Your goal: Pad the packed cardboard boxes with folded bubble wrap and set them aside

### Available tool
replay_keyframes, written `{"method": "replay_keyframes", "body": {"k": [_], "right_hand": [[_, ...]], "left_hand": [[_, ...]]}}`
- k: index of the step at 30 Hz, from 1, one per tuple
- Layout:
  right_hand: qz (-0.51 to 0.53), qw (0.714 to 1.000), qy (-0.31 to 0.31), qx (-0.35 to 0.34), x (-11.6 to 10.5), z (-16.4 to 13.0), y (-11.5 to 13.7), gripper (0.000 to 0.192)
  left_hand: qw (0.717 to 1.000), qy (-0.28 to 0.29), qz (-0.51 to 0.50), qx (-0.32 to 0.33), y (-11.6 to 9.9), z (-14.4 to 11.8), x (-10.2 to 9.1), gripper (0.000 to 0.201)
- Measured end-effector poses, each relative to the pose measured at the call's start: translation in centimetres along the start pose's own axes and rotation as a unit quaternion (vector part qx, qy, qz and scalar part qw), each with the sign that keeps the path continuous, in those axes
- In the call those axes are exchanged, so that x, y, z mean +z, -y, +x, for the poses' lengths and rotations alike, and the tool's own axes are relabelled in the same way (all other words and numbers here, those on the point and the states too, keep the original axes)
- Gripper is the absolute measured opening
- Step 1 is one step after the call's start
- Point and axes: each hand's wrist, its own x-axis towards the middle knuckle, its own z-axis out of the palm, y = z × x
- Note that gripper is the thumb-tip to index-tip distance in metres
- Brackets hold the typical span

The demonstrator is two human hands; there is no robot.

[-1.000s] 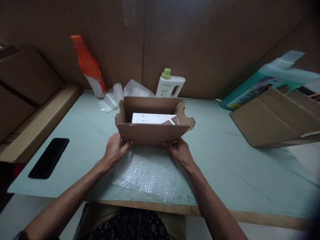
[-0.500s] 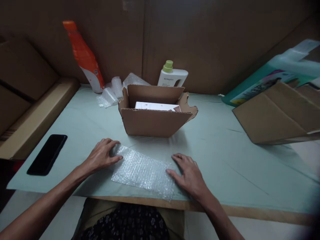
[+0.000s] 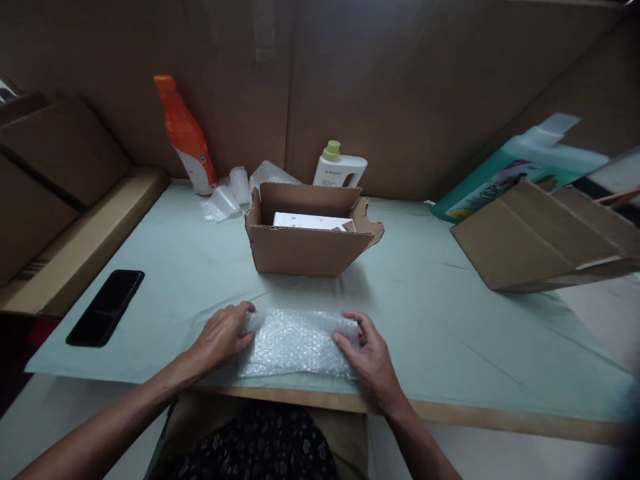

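**Pale green tabletop: bubble wrap sheet held at both ends near the front edge**

Pale green sheeting covers the tabletop (image 3: 450,320), giving a flat bed for the work. A large flattened brown cardboard carton (image 3: 540,243) lies tilted at the right edge, out of the way. The open brown corrugated cardboard box (image 3: 307,248) sits mid-table, flaps up, a white flat carton (image 3: 310,221) lying inside it.

The clear bubble wrap sheet (image 3: 297,341) lies just inside the front edge, directly before the box. Its long axis runs left to right, parallel to that edge; it looks bunched or folded rather than fully flat.

The left hand (image 3: 223,337) rests on the sheet's left end, fingers curled over it. The right hand (image 3: 367,360) grips the right end, thumb and fingers closing on the film.

A black smartphone (image 3: 106,307) lies face up near the left edge. An orange plastic bottle (image 3: 186,137) and a white jug with green cap (image 3: 339,170) stand along the back edge.
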Motion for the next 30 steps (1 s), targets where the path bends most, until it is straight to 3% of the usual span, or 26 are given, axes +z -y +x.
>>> {"method": "replay_keyframes", "body": {"k": [4,7,10,15,17,19,20,23,24,27,30], "right_hand": [[0.046,0.998,0.017,0.032,-0.2,0.6,0.0,0.062],[0.06,0.996,0.045,0.05,-0.7,-0.9,0.4,0.071],[0.05,0.995,0.07,0.058,-1.3,-3.7,1.0,0.07],[0.105,0.978,0.14,0.11,-0.1,-9.4,0.7,0.05],[0.163,0.957,0.181,0.158,0.6,-11.3,0.3,0.054],[0.24,0.926,0.217,0.194,1.0,-12.6,0.0,0.066],[0.278,0.91,0.232,0.201,1.0,-13.0,0.0,0.072],[0.356,0.875,0.265,0.195,0.9,-12.5,0.6,0.077],[0.373,0.866,0.275,0.188,1.0,-11.9,0.9,0.076],[0.421,0.842,0.29,0.173,1.4,-9.5,2.3,0.07],[0.419,0.853,0.265,0.164,1.7,-7.3,3.3,0.072]], "left_hand": [[0.999,0.012,-0.034,0.005,0.6,0.6,-0.3,0.048],[0.997,-0.043,-0.021,0.054,0.8,2.2,-0.9,0.049],[0.984,-0.11,0.026,0.135,-0.5,4.9,-1.3,0.044],[0.966,-0.153,0.039,0.205,-3.8,8.0,-0.3,0.053],[0.946,-0.216,0.022,0.241,-3.5,6.8,0.6,0.061],[0.923,-0.249,-0.017,0.291,-2.0,3.7,1.6,0.069],[0.918,-0.234,-0.043,0.316,-1.2,1.7,2.0,0.075],[0.926,-0.083,-0.126,0.346,0.3,-4.7,3.1,0.085],[0.925,-0.056,-0.152,0.345,0.2,-6.4,3.5,0.086],[0.926,-0.072,-0.227,0.294,-1.7,-8.0,4.5,0.077],[0.947,-0.111,-0.278,0.117,-3.8,-5.6,4.9,0.05]]}}
